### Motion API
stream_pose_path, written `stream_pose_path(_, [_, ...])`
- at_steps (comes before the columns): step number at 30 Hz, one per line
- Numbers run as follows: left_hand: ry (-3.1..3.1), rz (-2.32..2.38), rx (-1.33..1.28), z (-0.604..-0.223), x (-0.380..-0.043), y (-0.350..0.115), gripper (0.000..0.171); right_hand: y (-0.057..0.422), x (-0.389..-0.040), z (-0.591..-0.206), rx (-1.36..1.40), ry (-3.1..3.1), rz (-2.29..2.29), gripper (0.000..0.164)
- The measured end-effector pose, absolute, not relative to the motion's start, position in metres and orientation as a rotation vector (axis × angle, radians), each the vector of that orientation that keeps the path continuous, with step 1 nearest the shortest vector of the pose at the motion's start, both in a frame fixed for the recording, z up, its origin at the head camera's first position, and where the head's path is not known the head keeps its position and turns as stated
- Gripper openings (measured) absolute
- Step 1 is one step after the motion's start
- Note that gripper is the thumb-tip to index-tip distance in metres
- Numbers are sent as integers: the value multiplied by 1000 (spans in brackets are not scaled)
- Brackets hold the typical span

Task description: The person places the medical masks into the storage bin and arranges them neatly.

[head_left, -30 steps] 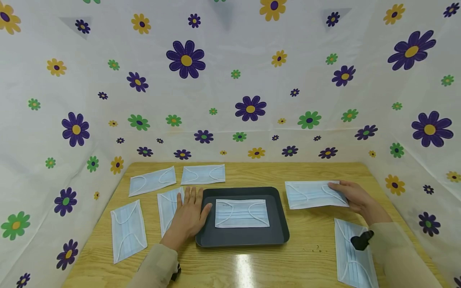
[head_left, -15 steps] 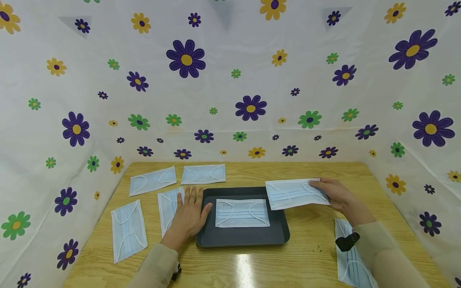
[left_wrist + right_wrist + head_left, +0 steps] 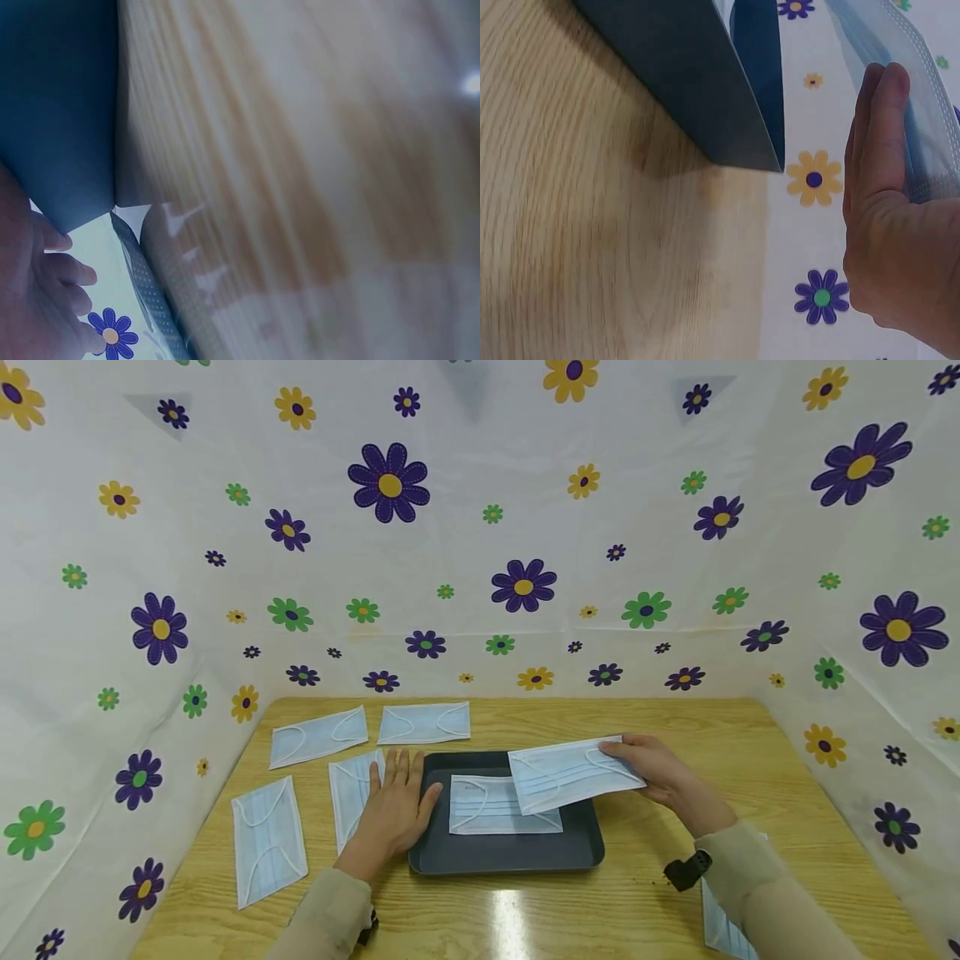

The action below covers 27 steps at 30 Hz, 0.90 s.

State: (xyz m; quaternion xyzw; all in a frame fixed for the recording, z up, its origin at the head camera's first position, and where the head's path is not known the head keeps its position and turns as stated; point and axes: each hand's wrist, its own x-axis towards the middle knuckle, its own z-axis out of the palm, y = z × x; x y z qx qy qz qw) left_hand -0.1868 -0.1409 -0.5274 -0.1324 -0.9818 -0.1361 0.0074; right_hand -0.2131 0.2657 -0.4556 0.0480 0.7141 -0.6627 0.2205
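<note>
White cloth (image 3: 450, 552) printed with purple, yellow and green flowers walls off three sides of a wood-grain tabletop (image 3: 420, 918) on my head feed. I have a dark grey tray (image 3: 506, 856) at the middle, with one pale blue mask (image 3: 476, 814) lying flat inside it, ear loops upward.

On the right, my right hand (image 3: 654, 770) has a narrow grip, pinching the right end of a second mask (image 3: 566, 772), thumb on top. I see that piece reaching out over the tray's right half, tilted, covering the right part of the one below; I can't tell whether the two touch.

For my left hand (image 3: 393, 806), the grip is wide: straight fingers, palm down, thumb against the tray's left rim. It partly covers a third mask (image 3: 348, 793) just beside the tray; how firmly it rests I can't tell.

Farther left I count a near mask (image 3: 268, 842) set lengthwise, a slanted mask (image 3: 319, 739) toward the back, and a rear mask (image 3: 424, 724) behind the tray. Another mask (image 3: 726, 931) shows partly from under my right sleeve (image 3: 757, 868). At that cuff I see a black device (image 3: 687, 871).
</note>
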Motion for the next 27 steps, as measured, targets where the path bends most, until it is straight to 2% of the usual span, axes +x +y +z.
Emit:
stream_pose_path(19, [-3064, -426, -419, -526, -187, -142, 74, 204, -213, -471, 147, 1930, -1844, 46])
stream_pose_path(27, [-3055, -442, -423, -527, -186, -141, 74, 188, -209, -477, 170, 1918, -1860, 30])
